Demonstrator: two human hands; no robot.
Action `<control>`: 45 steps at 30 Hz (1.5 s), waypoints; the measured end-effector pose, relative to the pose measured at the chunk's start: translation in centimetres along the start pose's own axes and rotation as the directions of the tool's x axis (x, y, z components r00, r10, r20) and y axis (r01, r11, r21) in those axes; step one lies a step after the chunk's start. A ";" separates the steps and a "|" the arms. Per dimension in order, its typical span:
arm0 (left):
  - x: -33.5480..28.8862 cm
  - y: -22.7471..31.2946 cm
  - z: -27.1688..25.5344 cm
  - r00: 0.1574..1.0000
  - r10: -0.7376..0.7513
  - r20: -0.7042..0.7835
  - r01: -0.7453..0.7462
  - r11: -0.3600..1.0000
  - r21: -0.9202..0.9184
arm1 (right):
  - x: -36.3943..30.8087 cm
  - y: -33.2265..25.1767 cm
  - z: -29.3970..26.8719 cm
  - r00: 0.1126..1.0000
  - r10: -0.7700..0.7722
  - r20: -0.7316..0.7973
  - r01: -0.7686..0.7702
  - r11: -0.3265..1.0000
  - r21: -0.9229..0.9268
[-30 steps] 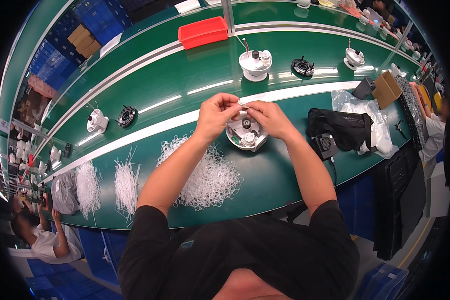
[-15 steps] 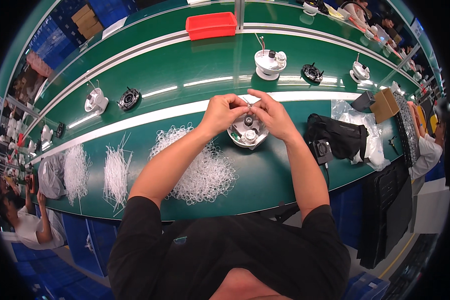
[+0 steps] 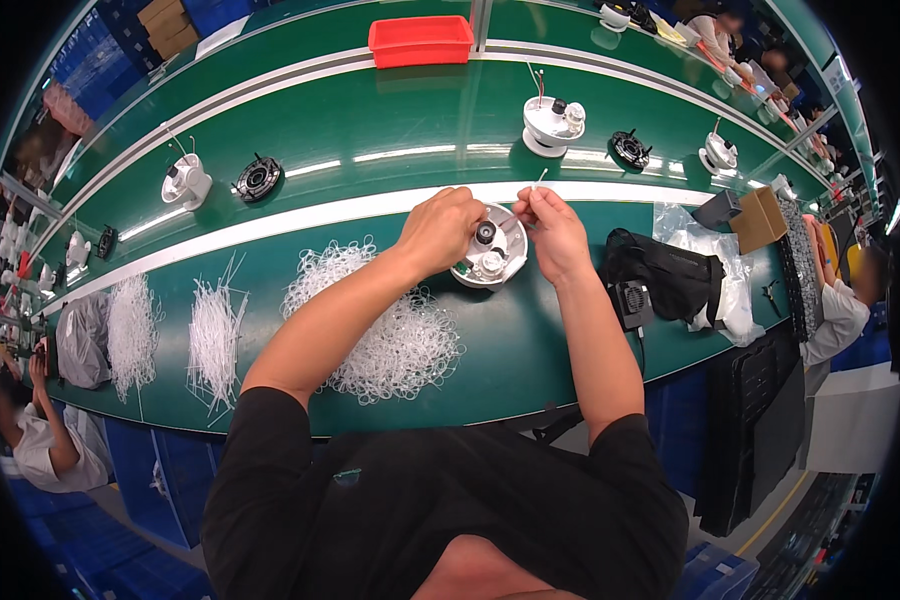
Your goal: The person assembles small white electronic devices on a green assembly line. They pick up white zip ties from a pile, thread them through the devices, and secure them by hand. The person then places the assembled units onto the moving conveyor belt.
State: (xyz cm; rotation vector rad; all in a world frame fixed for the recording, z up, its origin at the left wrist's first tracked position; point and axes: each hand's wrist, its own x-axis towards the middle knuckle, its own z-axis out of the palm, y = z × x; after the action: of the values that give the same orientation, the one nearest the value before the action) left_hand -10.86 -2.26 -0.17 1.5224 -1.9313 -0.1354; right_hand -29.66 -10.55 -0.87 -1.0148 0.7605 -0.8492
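A white camera housing [image 3: 511, 262] like a shallow bowl, with a black lens [image 3: 485, 232] and a white round part inside, sits on the green bench in front of me. My left hand [image 3: 442, 232] is closed at its left rim, fingers curled over the edge; what the fingertips grip is hidden. Just right of the housing, my right hand [image 3: 560, 238] pinches a thin white strip [image 3: 543, 176] that sticks up between thumb and forefinger. It looks like a cable tie. This hand is apart from the housing.
Looped white cable ties [image 3: 390, 340] lie heaped at my left, with straight ties [image 3: 215, 340] farther left. A black bag [image 3: 660, 275] lies right. Beyond a white strip stand another housing [image 3: 553, 128], black ring parts [image 3: 258, 178] and a red bin [image 3: 420, 42]. Co-workers sit at both sides.
My hands were together over the housing's far rim. They have now parted: the right hand has moved right with the thin white strip, the left slightly left.
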 end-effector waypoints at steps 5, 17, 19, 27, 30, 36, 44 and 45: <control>-0.3 0.3 0.4 1.000 0.001 0.024 -0.001 1.000 0.004 | -0.7 0.5 -1.1 0.971 -0.163 0.173 0.219 0.897 -0.383; -0.3 0.2 0.4 0.999 -0.008 -0.053 0.008 1.000 -0.005 | -1.0 -1.7 0.6 0.792 -0.304 0.530 0.601 0.232 -0.765; -0.2 0.2 0.2 0.997 -0.033 -0.066 0.034 0.999 0.013 | -1.2 -2.2 0.4 0.773 -0.294 0.562 0.618 0.149 -0.772; 0.0 0.4 -1.3 0.965 -0.256 0.065 0.259 0.965 -0.046 | -1.4 -1.9 -0.8 0.843 -0.272 0.465 0.539 0.433 -0.723; -0.2 -0.3 -2.6 0.869 -0.380 0.316 0.431 0.896 -0.108 | -0.5 0.2 -2.1 0.915 -0.355 0.193 0.402 0.852 -0.337; -1.0 -3.0 -2.2 0.774 -0.356 0.523 0.624 0.566 -0.539 | 1.5 5.1 -4.3 0.939 -0.335 -0.083 0.267 0.857 -0.441; 6.3 -11.6 -2.9 0.647 -0.743 0.168 0.573 0.330 -0.750 | 1.1 5.3 -3.1 0.899 -0.426 0.100 0.387 0.667 -0.637; 6.7 -12.7 -2.9 0.622 -0.767 0.156 0.584 0.323 -0.745 | 1.1 5.3 -3.2 0.903 -0.417 0.103 0.384 0.678 -0.626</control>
State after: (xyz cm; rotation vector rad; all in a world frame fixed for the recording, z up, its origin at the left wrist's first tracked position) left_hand 0.57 -11.33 -0.98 1.5317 -0.6871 -0.9726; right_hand -30.59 -11.29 -7.03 -1.8341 0.9081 -1.0184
